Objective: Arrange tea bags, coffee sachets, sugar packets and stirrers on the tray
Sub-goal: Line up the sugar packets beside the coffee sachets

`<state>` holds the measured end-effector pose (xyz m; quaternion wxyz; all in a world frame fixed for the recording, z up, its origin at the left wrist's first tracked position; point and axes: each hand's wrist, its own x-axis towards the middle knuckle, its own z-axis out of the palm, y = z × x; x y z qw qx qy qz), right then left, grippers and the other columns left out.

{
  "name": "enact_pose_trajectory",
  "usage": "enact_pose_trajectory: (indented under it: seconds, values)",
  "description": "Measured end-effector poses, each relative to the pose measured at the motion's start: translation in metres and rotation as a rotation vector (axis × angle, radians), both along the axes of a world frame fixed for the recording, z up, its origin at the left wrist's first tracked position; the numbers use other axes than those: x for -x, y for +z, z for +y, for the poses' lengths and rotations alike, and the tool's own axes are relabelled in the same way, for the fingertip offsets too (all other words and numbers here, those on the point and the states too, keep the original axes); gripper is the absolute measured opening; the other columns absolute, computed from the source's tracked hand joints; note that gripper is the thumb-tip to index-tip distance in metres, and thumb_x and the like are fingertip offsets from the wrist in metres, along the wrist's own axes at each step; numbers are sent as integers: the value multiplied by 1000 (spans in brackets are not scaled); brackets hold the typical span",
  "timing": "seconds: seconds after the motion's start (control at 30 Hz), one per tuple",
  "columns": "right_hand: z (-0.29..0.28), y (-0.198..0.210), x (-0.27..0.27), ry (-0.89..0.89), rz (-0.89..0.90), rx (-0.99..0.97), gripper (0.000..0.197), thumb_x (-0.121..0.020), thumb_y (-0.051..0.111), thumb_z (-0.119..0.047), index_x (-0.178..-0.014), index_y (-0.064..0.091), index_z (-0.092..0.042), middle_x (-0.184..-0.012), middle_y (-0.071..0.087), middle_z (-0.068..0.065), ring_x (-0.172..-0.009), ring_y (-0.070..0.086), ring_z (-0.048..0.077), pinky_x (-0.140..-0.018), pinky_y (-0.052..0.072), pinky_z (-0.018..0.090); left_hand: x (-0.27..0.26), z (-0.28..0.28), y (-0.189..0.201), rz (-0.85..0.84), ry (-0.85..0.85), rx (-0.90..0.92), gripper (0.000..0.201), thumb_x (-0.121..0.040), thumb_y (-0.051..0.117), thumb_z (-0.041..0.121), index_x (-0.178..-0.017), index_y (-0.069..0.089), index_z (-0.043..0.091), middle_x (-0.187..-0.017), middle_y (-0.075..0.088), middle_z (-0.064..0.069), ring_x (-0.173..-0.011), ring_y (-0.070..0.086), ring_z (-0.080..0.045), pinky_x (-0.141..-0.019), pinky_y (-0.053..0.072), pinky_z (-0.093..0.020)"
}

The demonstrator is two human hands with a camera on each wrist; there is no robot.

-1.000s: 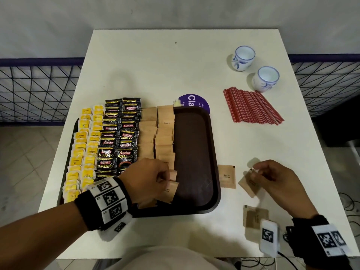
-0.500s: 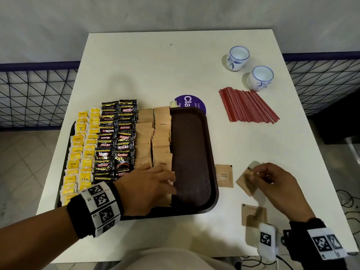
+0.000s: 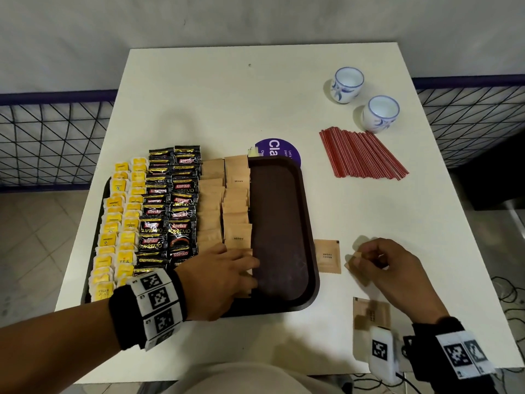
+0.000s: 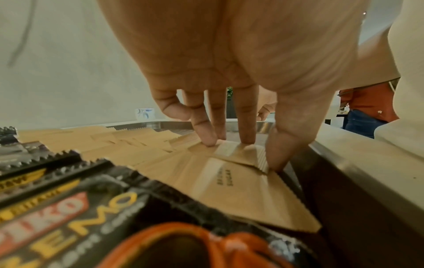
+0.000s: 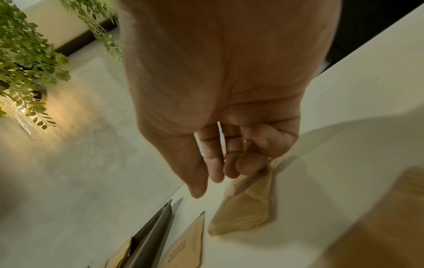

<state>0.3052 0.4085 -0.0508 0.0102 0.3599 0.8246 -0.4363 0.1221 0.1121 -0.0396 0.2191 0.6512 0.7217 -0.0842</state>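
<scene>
Table [image 3: 199, 89]: white top carrying the dark tray, two blue-and-white cups [image 3: 348, 83] and a fan of red stirrers [image 3: 360, 155], which lie well apart from the tray.
Tray [image 3: 284, 223]: left part filled with columns of yellow tea bags [image 3: 119, 223], black coffee sachets [image 3: 170, 209] and brown sugar packets [image 3: 224, 209]; the right strip is bare.
Left hand [image 3: 224, 277]: straight fingers [image 4: 246, 127] press the nearest packets in the sugar column flat, the thumb squaring their edge.
Right hand [image 3: 386, 268]: pinches one loose sugar packet [image 3: 355, 263] by its corner, just off the table.
Spare packets: one [image 3: 326, 255] lies just beside the tray's right rim, another [image 3: 369, 314] nearer the person.
Step in hand: probably finishing the sugar column.
Next move: likely passing the pinched packet across to the column's near end without disturbing the overlap.
View differences: only the left wrist shows the fingertips on the packets; only the right wrist shows the corner pinch; only the head view shows the stirrers not yet on the tray.
</scene>
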Motion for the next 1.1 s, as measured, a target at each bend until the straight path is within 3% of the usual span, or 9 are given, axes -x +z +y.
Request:
enact_pose_trajectory:
  seconds: [0.17,0.33,0.63,0.87,1.1]
  values:
    - [-1,1,2,10,-3,-5,14,-82,78,-22,-88,67,-27,-86,69,-5,-77,61,-2,-64,42,11,-1,3,-2,26,14,-19,46,-65,63,42,-111,61,41,-131,56,7,-112,58,-13,-79,47,-32]
    - [2,2,-1,3,15,-38,12,-84,76,-19,-86,67,-28,-90,69,-7,-78,61,1,-68,42,17,-1,4,-4,61,78,-43,50,-61,67,40,-110,61,39,-131,56,5,-107,58,-17,-78,48,-36]
    - [2,1,0,8,18,-39,12,-84,76,-18,-84,67,-27,-90,69,-7,-82,63,8,-69,42,18,0,11,-6,128,163,-109,51,-58,71,37,-108,64,33,-129,57,3,-106,58,-19,-76,46,-37]
    - [5,-2,-2,4,22,-49,13,-84,76,-18,-85,68,-28,-90,68,-7,-79,61,2,-68,43,18,0,14,-10,150,280,-102,45,-59,70,32,-103,66,36,-140,52,-4,-123,51,-26,-88,47,-43]
    - [5,-1,-2,4,12,-52,11,-85,76,-19,-85,69,-28,-90,69,-8,-78,62,3,-68,43,17,3,15,-11,132,313,-137,47,-59,71,29,-105,67,32,-137,55,-5,-119,55,-24,-87,52,-39]
